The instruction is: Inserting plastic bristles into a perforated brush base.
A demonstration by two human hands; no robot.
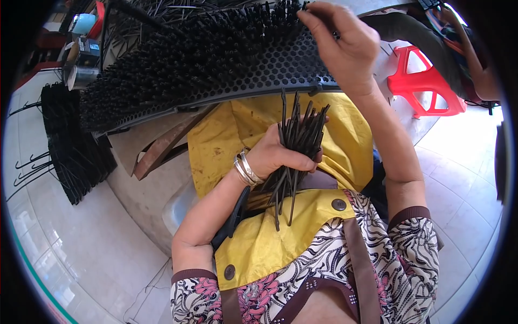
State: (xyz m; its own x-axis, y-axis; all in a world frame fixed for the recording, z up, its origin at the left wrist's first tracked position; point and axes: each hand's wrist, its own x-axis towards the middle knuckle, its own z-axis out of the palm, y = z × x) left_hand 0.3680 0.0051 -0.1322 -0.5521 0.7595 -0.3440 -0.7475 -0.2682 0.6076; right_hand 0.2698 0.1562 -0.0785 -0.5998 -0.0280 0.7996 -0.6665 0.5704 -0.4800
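Observation:
My left hand (275, 153) is wrapped round a bundle of thin black sticks (303, 132) above my lap. Their ends poke out unevenly at top and bottom. In front of me lies a black perforated board (253, 75) with round holes, where dense rows of upright black pegs (189, 62) stand. My right hand (348, 46) is raised over the board's far right part. Its thumb and forefinger are pinched together among the pegs; what they hold is too small and dark to make out. Bare holes show along the board's near right side.
A yellow apron (226, 140) covers my lap beneath the board. On the left hang black bundles with hooked wires (65, 140). A metal can (83, 77) stands at the far left. Loose black strips (156, 16) lie beyond the board. At right are a red plastic stool (421, 81) and another person's arm (483, 75).

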